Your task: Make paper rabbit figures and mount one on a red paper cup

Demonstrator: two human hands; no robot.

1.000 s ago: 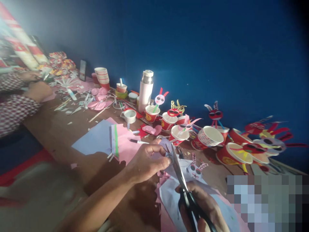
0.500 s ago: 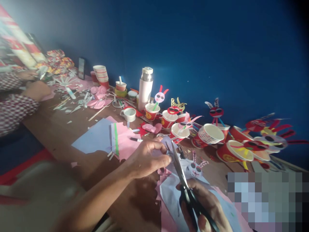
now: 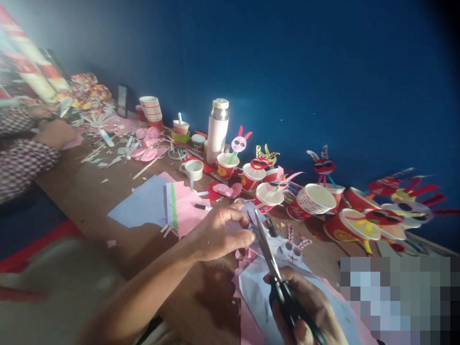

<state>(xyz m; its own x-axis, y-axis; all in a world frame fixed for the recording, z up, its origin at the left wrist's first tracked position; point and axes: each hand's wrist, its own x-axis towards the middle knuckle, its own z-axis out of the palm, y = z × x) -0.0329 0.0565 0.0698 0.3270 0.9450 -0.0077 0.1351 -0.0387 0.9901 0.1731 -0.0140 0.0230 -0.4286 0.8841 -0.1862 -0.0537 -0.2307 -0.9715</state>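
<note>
My left hand (image 3: 224, 234) is closed in a pinch on a small piece of bluish paper (image 3: 253, 232), mostly hidden by the fingertips. My right hand (image 3: 305, 302) is wrapped round the black handles of a pair of scissors (image 3: 269, 251). The blades point up and away, slightly parted, right at the pinched paper. Below them lies a light blue paper sheet (image 3: 257, 287) over pink paper (image 3: 247, 330). A pale paper face with leaf-like ears (image 3: 290, 250) rests just right of the blades.
Paper cups with craft figures, such as a red-faced one (image 3: 324, 166), line the wall. A flask (image 3: 217, 134), a white mug (image 3: 193, 169) and stacked cups (image 3: 316, 199) stand behind my hands. At far left, another person's hands (image 3: 57, 134) work among paper scraps (image 3: 124, 148).
The view has shifted very slightly. Both hands, the scissors and the pinched paper keep almost the same place.
</note>
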